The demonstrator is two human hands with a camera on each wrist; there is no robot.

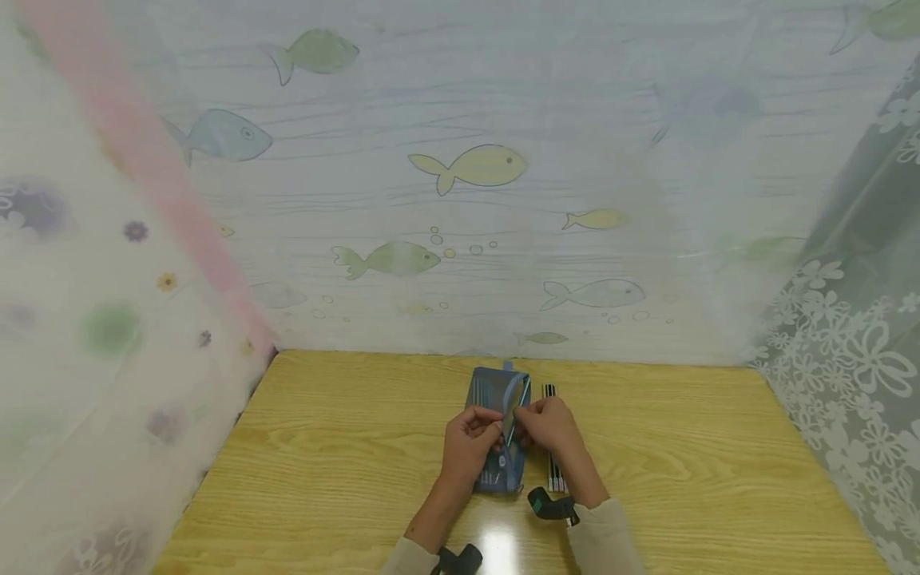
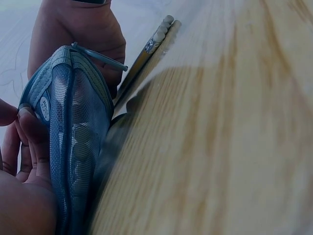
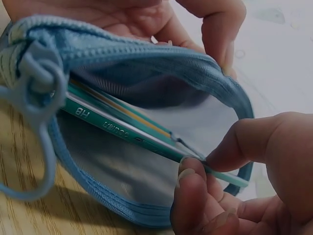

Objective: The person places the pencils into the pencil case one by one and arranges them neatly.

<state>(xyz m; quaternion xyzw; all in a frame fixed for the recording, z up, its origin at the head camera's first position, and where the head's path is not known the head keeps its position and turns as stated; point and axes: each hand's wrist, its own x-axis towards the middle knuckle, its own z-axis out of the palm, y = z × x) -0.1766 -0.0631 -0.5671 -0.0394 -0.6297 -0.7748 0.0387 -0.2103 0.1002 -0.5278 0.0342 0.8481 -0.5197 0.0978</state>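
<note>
A blue mesh pencil case [image 1: 483, 393] lies lengthwise on the table, its zipper open. My left hand [image 1: 469, 443] pinches one edge of the opening between thumb and finger. In the right wrist view, my right hand [image 3: 279, 166] pinches a green HB pencil [image 3: 115, 128] near one end; the pencil lies across the mouth of the case. More pencils, one with a yellow-orange stripe, show inside behind it. A looped zipper pull [image 3: 45, 90] hangs at the near corner. Partly under my right forearm, several dark-striped pencils [image 1: 557, 477] lie side by side, right of the case.
The wood-grain table [image 1: 345, 463] reaches back to a fish-print curtain [image 1: 467, 224]. A floral cloth [image 1: 129, 335] hangs on the left and a white-flowered sheer curtain [image 1: 848, 383] on the right. Black wrist cameras [image 1: 549, 505] sit by both forearms.
</note>
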